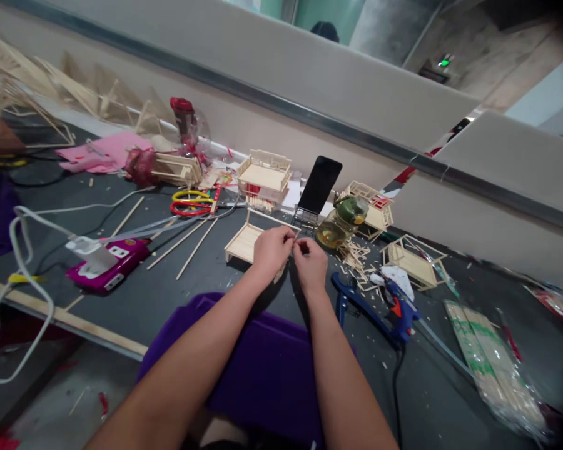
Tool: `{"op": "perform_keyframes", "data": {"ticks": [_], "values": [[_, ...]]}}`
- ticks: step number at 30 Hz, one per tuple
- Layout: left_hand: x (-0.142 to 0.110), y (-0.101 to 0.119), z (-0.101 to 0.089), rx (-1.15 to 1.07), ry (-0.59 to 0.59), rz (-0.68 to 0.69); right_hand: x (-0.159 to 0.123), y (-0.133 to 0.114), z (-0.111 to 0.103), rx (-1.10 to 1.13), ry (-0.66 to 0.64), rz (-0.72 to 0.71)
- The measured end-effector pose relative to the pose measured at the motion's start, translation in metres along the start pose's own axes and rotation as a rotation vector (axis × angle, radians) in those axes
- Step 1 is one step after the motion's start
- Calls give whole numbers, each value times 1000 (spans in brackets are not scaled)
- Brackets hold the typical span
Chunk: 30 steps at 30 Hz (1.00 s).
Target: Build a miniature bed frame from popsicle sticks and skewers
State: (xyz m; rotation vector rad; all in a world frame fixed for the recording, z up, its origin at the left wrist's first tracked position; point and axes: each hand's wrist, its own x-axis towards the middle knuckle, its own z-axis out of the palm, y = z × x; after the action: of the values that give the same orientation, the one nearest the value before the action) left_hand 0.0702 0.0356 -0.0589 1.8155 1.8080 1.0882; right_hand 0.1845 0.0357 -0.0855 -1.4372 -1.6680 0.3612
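A small platform model of thin wooden sticks (241, 242) stands on the dark table, with short legs and a raised rail along its back. My left hand (272, 250) covers its right side, thumb and fingers pinched by the end of that rail. Close beside it, my right hand (311, 264) is also pinched, its fingertips nearly meeting those of the left. Whatever sits between the fingertips is too small and covered to make out. Just behind the hands, a black phone (319, 184) leans upright on a wire stand.
A lidded jar (340, 224) and stick scraps (356, 259) lie right of my hands. Farther right are a blue hot glue gun (401, 309), a blue cutter (361, 306) and bagged sticks (490, 356). At left sit a purple power strip (107, 265) and loose sticks (197, 249).
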Motion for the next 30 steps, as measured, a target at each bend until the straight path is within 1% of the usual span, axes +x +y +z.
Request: {"op": "perform_keyframes", "data": {"ticks": [6, 17, 30], "values": [[0, 2, -1, 25, 11, -12, 0, -1, -1, -22, -12, 24], [2, -1, 2, 46, 4, 26, 0, 1, 0, -15, -14, 30], [2, 1, 1, 64, -1, 49, -3, 0, 0, -6, -1, 12]]}}
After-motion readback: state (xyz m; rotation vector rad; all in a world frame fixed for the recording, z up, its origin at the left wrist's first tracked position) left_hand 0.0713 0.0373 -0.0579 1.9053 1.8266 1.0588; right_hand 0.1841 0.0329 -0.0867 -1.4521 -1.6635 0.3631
